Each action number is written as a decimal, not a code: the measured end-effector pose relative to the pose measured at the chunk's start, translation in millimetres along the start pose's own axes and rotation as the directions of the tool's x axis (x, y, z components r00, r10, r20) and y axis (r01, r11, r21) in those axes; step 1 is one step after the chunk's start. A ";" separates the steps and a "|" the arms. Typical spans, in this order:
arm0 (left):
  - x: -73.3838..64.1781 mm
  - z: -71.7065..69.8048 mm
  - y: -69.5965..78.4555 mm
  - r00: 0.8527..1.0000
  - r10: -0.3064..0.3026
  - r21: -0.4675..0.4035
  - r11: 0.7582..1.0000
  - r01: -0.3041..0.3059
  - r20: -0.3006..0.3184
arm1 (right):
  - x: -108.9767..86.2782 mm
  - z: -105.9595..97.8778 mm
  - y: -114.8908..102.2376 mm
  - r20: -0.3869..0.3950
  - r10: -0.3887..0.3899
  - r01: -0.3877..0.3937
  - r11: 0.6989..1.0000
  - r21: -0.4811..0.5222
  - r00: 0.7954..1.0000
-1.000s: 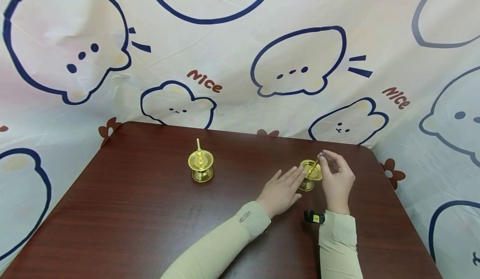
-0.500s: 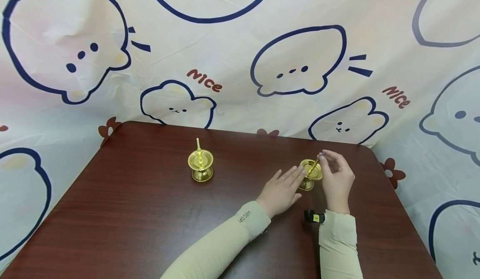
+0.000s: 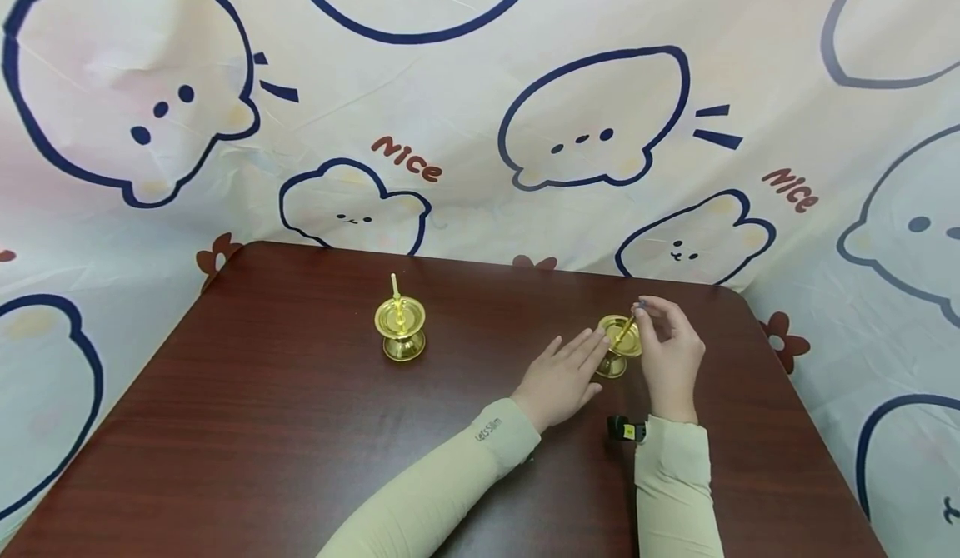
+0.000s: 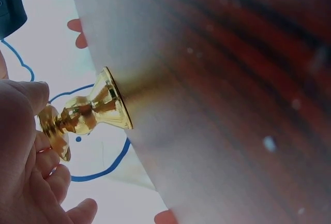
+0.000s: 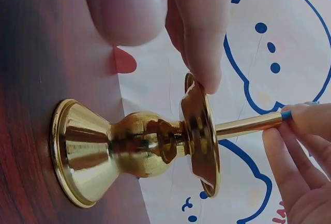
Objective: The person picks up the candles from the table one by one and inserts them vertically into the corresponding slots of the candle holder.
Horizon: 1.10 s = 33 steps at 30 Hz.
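Observation:
A golden pedestal candle holder [image 3: 612, 365] stands upright at the table's right side, its dish on top. A thin golden stick [image 5: 247, 126] with a blue upper end rises from the dish, slightly tilted to the right. The thumb and fingers of my right hand [image 3: 671, 362] pinch this stick near the blue end. With its fingers straight, my left hand [image 3: 561, 381] touches the left rim of the dish; its thumb is spread away in the head view. Whether the stick is seated in the dish's centre is hidden by the rim.
A second golden candle holder [image 3: 403, 346] with a thin pale candle [image 3: 395, 286] upright in it stands at the left. Both are on a dark brown table [image 3: 315, 433]. Behind it hangs a white cloth [image 3: 465, 125] with cartoon drawings. A small black wrist camera [image 3: 624, 429] sits by the right cuff.
Hardly anything differs. The whole head view has shifted slightly; both hands keep their places on the candle holder and the golden stick.

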<state>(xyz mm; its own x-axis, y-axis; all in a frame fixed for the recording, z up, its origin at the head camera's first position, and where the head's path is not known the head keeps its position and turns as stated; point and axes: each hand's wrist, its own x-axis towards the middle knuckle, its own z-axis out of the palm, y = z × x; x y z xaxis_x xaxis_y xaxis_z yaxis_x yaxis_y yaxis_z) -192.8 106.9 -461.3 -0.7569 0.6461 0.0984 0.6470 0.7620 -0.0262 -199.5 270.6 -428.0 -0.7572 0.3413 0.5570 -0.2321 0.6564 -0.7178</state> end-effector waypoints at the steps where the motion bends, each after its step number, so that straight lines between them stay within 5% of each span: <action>1: 0.2 -0.1 -0.1 1.000 0.000 -0.002 1.000 0.000 0.001 | 0.2 0.2 0.0 -0.002 -0.002 0.002 1.000 -0.001 1.000; 33: 1.8 2.0 0.7 1.000 0.000 -0.011 1.000 0.000 -0.009 | 0.4 -0.5 6.3 0.033 0.055 -0.056 0.998 0.042 0.998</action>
<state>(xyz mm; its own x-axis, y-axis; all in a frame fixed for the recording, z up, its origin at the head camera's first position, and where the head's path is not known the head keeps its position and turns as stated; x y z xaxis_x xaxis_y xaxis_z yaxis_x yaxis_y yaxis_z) -193.9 108.7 -463.2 -0.7560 0.6458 0.1070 0.6482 0.7613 -0.0150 -201.0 275.2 -432.1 -0.7886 0.3543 0.5026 -0.2143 0.6076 -0.7648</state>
